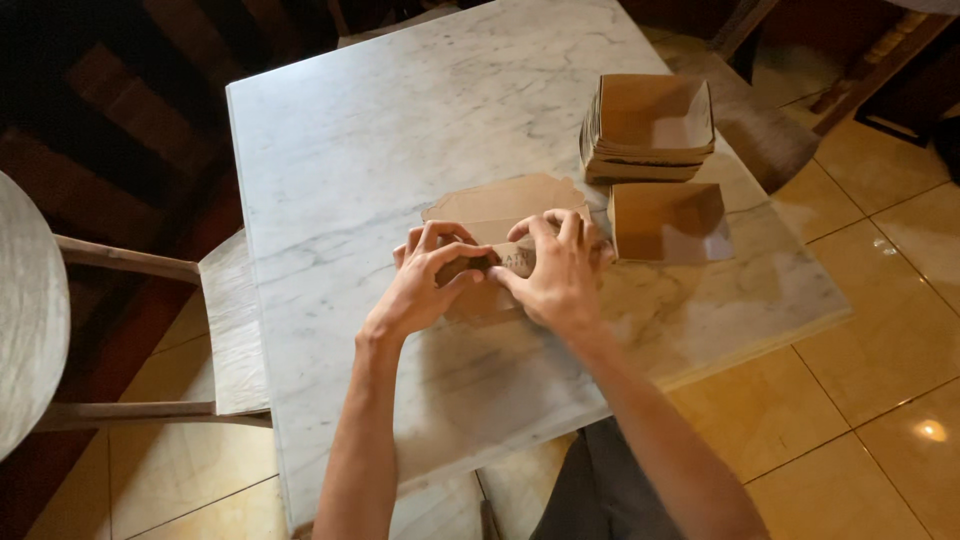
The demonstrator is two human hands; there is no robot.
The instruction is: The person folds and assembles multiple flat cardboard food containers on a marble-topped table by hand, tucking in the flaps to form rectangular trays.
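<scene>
A flat brown box (505, 215) lies in the middle of the table. To its right sits one open brown box (668, 222). Behind that is a stack of boxes (650, 128).

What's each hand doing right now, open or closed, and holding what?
Left hand: closed, fingers pinching the flat brown cardboard piece on the marble table.
Right hand: closed on the same cardboard piece, pressing a fold.

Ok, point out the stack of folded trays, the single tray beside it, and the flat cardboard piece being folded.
stack of trays (648, 125), head view, inner wall of the top tray.
single tray (668, 222), head view, its inside floor.
flat cardboard piece (500, 203), head view, bare flap above the fingers.
</scene>
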